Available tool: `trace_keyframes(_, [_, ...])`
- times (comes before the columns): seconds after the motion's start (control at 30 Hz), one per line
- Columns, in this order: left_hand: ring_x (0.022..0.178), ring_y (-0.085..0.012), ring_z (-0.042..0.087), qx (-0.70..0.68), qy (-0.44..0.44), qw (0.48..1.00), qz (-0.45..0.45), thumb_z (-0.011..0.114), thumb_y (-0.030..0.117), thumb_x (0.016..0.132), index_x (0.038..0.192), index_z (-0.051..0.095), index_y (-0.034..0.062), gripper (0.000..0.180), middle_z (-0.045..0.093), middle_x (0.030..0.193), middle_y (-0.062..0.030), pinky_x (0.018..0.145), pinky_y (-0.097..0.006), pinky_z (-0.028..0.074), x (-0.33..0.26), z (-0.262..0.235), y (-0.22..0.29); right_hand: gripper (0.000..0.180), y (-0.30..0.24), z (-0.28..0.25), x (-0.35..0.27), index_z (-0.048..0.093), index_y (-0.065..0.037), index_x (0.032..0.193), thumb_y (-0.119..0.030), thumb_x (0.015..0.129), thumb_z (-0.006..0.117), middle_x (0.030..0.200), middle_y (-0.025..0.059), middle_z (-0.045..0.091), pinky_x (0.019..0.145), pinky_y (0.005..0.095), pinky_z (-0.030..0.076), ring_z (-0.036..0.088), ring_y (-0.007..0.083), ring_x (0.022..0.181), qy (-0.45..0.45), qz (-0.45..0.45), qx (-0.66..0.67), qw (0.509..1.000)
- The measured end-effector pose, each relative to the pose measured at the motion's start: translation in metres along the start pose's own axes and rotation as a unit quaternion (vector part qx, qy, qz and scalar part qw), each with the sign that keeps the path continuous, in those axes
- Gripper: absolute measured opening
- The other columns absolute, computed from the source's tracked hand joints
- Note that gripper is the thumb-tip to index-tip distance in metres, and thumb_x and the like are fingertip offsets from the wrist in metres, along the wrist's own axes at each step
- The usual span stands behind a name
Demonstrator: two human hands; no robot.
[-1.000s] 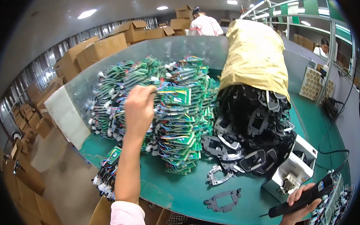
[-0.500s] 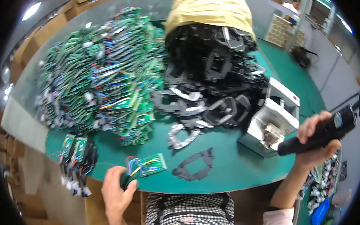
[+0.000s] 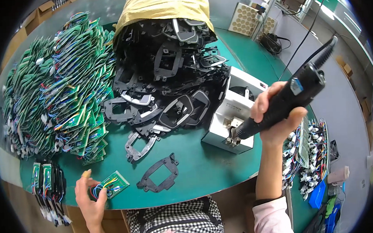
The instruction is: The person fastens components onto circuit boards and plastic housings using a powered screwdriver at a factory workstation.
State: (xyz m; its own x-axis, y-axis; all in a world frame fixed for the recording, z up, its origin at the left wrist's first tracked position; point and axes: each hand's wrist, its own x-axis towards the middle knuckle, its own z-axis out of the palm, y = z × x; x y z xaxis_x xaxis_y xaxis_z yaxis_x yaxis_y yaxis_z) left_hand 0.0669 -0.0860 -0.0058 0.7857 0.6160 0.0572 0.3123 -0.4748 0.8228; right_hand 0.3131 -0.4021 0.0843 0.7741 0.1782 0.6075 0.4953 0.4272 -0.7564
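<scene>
My right hand (image 3: pixel 276 114) is wrapped round a black electric screwdriver (image 3: pixel 292 97), whose tip meets the metal outlet of a white screw feeder box (image 3: pixel 220 129). At the table's front left, my left hand (image 3: pixel 90 197) has its thumb and fingers apart around the coloured wires of a small green circuit board (image 3: pixel 118 184). The thumb is close to the board's edge; whether it touches cannot be made out. A flat black plastic frame (image 3: pixel 172 164) lies on the green table (image 3: pixel 197 170) just right of the board.
Tall stacks of wired green circuit boards (image 3: pixel 68 88) stand at the left. Black plastic frames (image 3: pixel 167 61) spill from a yellow sack (image 3: pixel 165 5) at the back. Black assemblies with cables (image 3: pixel 48 181) lie at the left edge, and wired parts (image 3: pixel 315 152) at far right.
My right hand has brought the screwdriver down to the feeder's outlet. My left hand has moved closer to the circuit board's wires. The whole view has swung to the right.
</scene>
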Motion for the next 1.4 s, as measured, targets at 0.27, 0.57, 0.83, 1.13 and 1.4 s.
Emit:
trace_keyframes(0.27, [0.096,-0.0298,0.051,0.121,-0.067,0.976,0.171,0.07,0.007,0.06,0.114,0.05,0.0034,0.058,0.057,0.098,-0.0126,0.084,-0.039,0.039,0.005,0.006,0.011,0.073,0.004,0.028,-0.027,0.041,0.001,0.093,-0.067,0.071,0.056,0.061,0.0071,0.046,0.039,0.023,0.039,0.046,0.0136,0.042,-0.017,0.01,0.081,0.996])
trace_keyframes(0.57, [0.094,-0.0297,0.055,0.057,0.008,0.989,0.134,0.071,0.006,0.054,0.112,0.05,0.0016,0.062,0.057,0.101,-0.0151,0.081,-0.038,0.045,-0.009,0.001,0.013,0.075,0.027,0.077,-0.033,0.041,0.001,0.092,-0.07,0.071,0.051,0.059,0.0072,0.046,0.038,0.0224,0.04,0.046,0.0131,0.041,-0.012,0.003,0.1,0.995])
trace_keyframes(0.83, [0.095,-0.0276,0.054,0.124,-0.073,0.962,0.234,0.073,0.012,0.055,0.109,0.052,0.005,0.058,0.06,0.098,-0.0089,0.08,-0.037,0.043,-0.016,0.07,0.06,0.077,0.048,0.1,-0.037,0.043,-0.001,0.093,-0.072,0.065,0.056,0.062,0.0084,0.049,0.04,0.0242,0.041,0.047,0.0152,0.044,-0.028,0.065,0.095,0.993])
trace_keyframes(1.13, [0.093,-0.027,0.054,0.138,-0.066,0.964,0.216,0.072,0.012,0.056,0.11,0.051,0.0046,0.059,0.058,0.095,-0.009,0.078,-0.038,0.043,-0.013,0.088,0.054,0.078,0.06,0.108,-0.04,0.042,-0.001,0.093,-0.073,0.065,0.055,0.061,0.0082,0.049,0.041,0.0247,0.042,0.048,0.0151,0.044,-0.026,0.079,0.077,0.994])
trace_keyframes(1.4, [0.088,-0.0266,0.054,0.132,-0.069,0.967,0.206,0.072,0.013,0.057,0.112,0.05,0.0055,0.06,0.058,0.089,-0.0095,0.076,-0.038,0.042,-0.014,0.088,0.054,0.08,0.071,0.115,-0.047,0.041,-0.003,0.094,-0.076,0.062,0.054,0.061,0.0078,0.049,0.043,0.0239,0.042,0.048,0.0143,0.046,-0.025,0.094,0.056,0.994])
